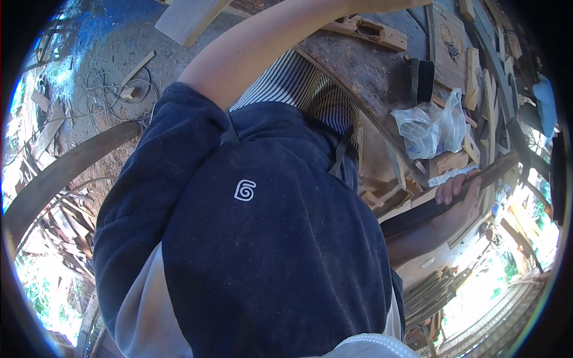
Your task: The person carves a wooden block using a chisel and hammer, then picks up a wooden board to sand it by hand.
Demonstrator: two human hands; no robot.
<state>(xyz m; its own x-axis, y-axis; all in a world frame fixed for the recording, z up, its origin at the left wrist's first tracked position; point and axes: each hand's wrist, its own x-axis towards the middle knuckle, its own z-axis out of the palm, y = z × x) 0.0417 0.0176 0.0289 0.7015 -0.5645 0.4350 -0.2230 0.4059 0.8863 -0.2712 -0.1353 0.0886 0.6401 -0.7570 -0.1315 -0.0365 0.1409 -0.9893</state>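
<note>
My left hand [391, 5] is at the top edge, mostly cut off, beyond a bare forearm that reaches across above my legs. Its fingers are largely out of view, so what it holds cannot be made out. Just below it, a wooden block with a cut-out hollow [373, 32] lies on the bench. On the right, my right hand [459, 200] is closed around a long dark wooden bar [418, 218], fingers on one side and thumb on the other. The bar slants up to the right, where it meets another dark piece.
The worn workbench [370, 65] carries a crumpled clear plastic bag [433, 126], a dark upright block [422, 81], a flat board [449, 45] and several wood offcuts. A pale board [190, 21] juts in at the top left. Tangled cord [110, 89] and wood scraps lie on the ground.
</note>
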